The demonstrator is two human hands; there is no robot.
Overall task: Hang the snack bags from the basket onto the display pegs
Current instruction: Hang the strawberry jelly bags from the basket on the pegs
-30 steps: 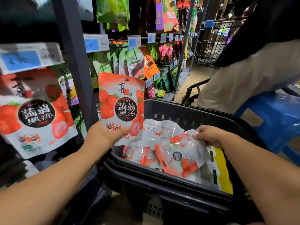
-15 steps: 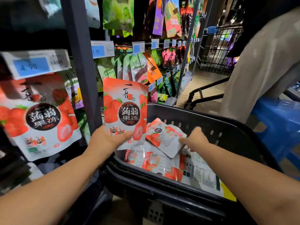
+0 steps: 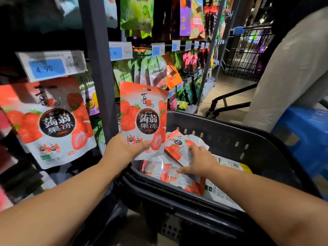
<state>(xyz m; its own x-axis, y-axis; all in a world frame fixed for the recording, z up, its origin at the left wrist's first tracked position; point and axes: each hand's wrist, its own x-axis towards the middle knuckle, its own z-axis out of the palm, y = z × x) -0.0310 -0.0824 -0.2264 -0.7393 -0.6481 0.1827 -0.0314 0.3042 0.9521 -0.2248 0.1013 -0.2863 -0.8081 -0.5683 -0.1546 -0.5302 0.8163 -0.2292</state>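
Your basket [image 3: 230,129] holds a loose heap of strawberry bags [image 3: 168,172], overlapping. Left of the basket, the rack [image 3: 99,77] carries a matching bag [image 3: 53,125] hanging under a price tag [image 3: 49,65].

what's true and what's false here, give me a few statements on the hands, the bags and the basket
1. The left hand holds a strawberry bag upright. True.
2. The right hand is outside the basket. False: it reaches into the basket and rests on the loose bags lying there.
3. The strawberry bag in the left hand hangs on a peg. False: it is off any peg, held over the basket's near left corner.
4. A matching hanging bag sits on the display at the left, under a 4.90 price tag. True.
5. The basket holds nothing. False: several bags lie in it.
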